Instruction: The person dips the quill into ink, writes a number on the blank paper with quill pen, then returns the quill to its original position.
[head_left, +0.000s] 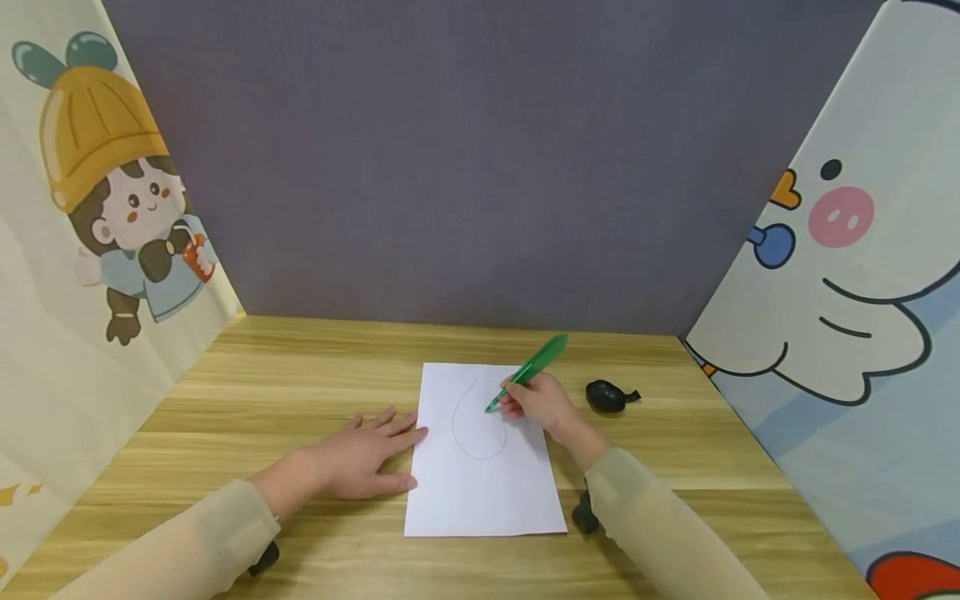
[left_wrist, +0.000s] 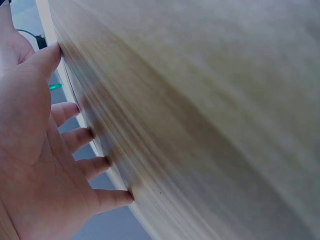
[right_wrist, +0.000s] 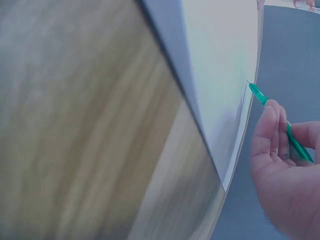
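Observation:
A white sheet of paper [head_left: 480,508] lies on the wooden table, bearing a thin curved line, rounded at the bottom and open at the top right. My right hand [head_left: 546,405] pinches a green pen [head_left: 532,367] with a leaf-shaped top end; its tip points down at the paper, inside the curve. In the right wrist view the pen [right_wrist: 258,93] sticks out past the fingertips, tip at the sheet. Fingers spread, my left hand [head_left: 363,458] rests on the table, its thumb and some fingertips at the paper's left edge.
Right of the paper on the wooden table [head_left: 337,375] lies a black rounded object [head_left: 605,397] with a short tail. Dark objects show partly beside the right sleeve [head_left: 584,514] and left sleeve [head_left: 264,558]. A grey panel [head_left: 465,167] stands behind, with cartoon-printed panels at both sides.

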